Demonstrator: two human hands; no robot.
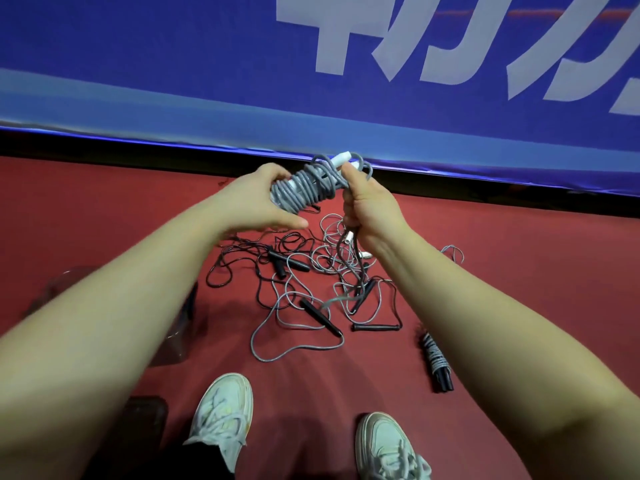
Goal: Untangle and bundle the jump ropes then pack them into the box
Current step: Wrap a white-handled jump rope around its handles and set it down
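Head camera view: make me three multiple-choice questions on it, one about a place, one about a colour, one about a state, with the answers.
1. Where does the already wound black-handled bundle lie?
A. On the floor, right of the loose tangle
B. Inside a box
C. On a shoe

2. What colour is the coil held up in the hands?
A. Red
B. Grey
C. Yellow

3. What is the right hand doing?
A. Lying flat on the floor
B. Hanging empty
C. Gripping rope strands

Answers: 1 A, it lies on the red floor beside the right forearm. 2 B, the turns that the left hand holds are grey, wound round a white handle. 3 C, its fingers are curled round strands that run down to the tangle.
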